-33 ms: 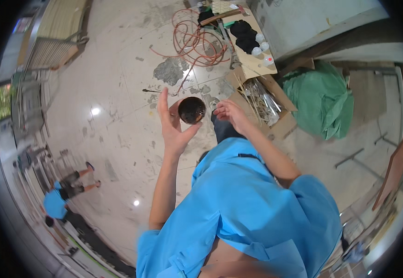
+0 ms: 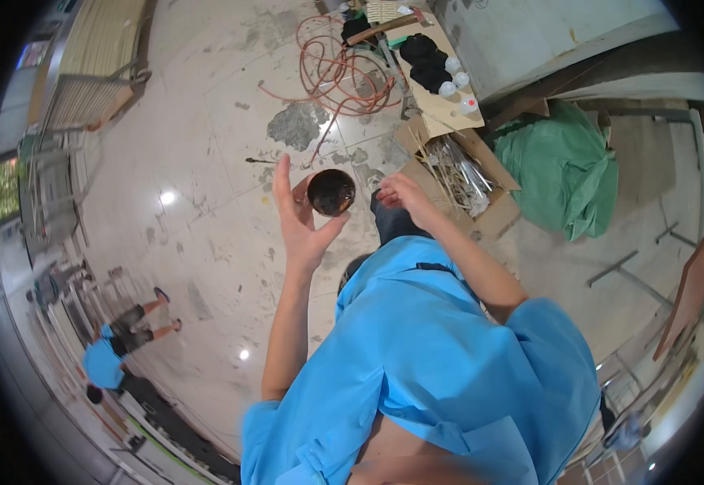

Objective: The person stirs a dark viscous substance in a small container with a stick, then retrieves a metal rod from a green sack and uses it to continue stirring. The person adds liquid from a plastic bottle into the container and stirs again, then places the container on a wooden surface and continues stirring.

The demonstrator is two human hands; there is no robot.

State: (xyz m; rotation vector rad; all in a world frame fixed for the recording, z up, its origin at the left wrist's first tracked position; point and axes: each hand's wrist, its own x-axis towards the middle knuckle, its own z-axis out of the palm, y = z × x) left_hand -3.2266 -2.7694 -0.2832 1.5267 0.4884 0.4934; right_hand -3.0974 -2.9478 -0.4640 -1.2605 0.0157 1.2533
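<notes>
My left hand [image 2: 299,226] reaches up from below and grips a small round dark brown bowl [image 2: 331,192], thumb on the near side and fingers around the far left side. Its mouth faces up, and the inside looks dark and glossy with a reddish-brown patch; I cannot tell whether anything lies in it. Just right of the bowl, apart from it, hovers my right hand [image 2: 407,198]. Its fingers are loosely bent, with nothing visible between them. Below both hands is the stained tile floor [image 2: 222,218].
An orange hose [image 2: 344,73] lies coiled ahead. A hammer [image 2: 384,27], black cloths [image 2: 424,61] and plastic bottles [image 2: 453,81] rest on a board, beside a cardboard box [image 2: 489,174] of sticks. A green sack [image 2: 558,174] stands right. Another person [image 2: 113,352] works far left.
The view shifts very slightly, and the bowl sits a touch further left in it. The other person at far left appears a little lower and further right. My grip is the same.
</notes>
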